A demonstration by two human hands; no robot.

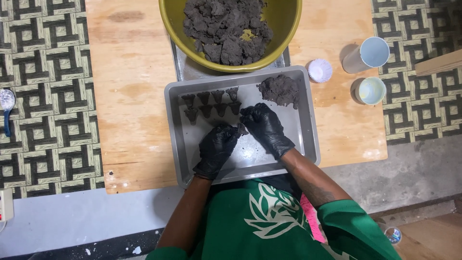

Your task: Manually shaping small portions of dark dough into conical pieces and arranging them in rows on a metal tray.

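Both my hands wear black gloves and work over a grey metal tray (308, 144). My left hand (216, 149) and my right hand (263, 126) meet at a small piece of dark clay (240, 129), pinching it between the fingertips. Several small shaped clay pieces (211, 103) lie in two rows at the tray's far left. A lump of dark clay (280, 90) sits in the tray's far right corner. A yellow-green bowl (284, 29) heaped with the same dark clay (226, 29) stands beyond the tray.
The tray rests on a low wooden board (130, 96) on a patterned mat (43, 96). A white paper cup liner (320, 71), a tipped pale blue cup (368, 54) and a pale green cup (371, 90) stand to the right. A spoon (6, 108) lies far left.
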